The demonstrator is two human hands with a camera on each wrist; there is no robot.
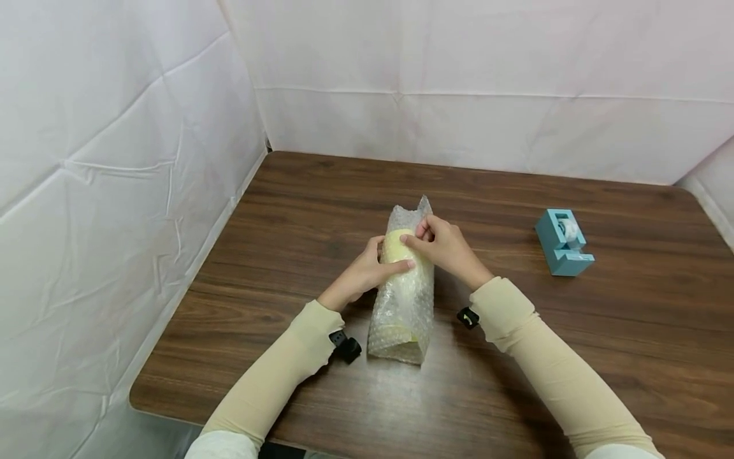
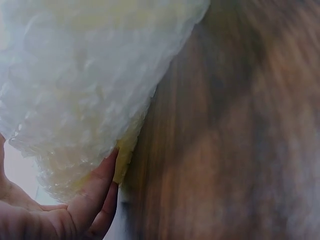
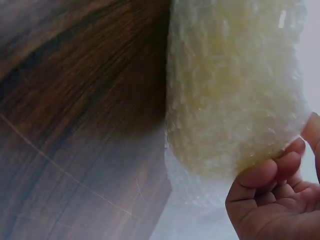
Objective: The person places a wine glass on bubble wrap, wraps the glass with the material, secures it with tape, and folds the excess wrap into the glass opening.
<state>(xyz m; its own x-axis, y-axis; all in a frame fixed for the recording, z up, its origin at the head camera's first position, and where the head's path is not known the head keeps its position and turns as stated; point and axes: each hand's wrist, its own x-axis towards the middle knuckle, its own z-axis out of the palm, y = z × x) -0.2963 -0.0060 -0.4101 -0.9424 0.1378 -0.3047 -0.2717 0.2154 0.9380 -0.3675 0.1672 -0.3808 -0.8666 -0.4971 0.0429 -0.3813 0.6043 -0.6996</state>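
A sheet of clear bubble wrap [image 1: 403,306] is rolled around a pale yellow cylinder-shaped thing [image 1: 395,247], and the bundle lies lengthwise on the table. The wrap runs past the yellow thing at both ends. From the left side my left hand [image 1: 367,269] grips the bundle, its thumb lying across the top. My right hand [image 1: 446,245] pinches the wrap at the upper right side between thumb and fingers. Close up in the left wrist view, fingers [image 2: 97,187] curl round the bundle's side. In the right wrist view, fingertips [image 3: 257,175] hold the wrap near one end.
A blue tape dispenser [image 1: 564,245] with a roll of clear tape stands to the right on the brown wooden table [image 1: 309,191]. White sheets [image 1: 459,76] hang along the back and left sides. Small black cameras [image 1: 346,347] are strapped at the wrists.
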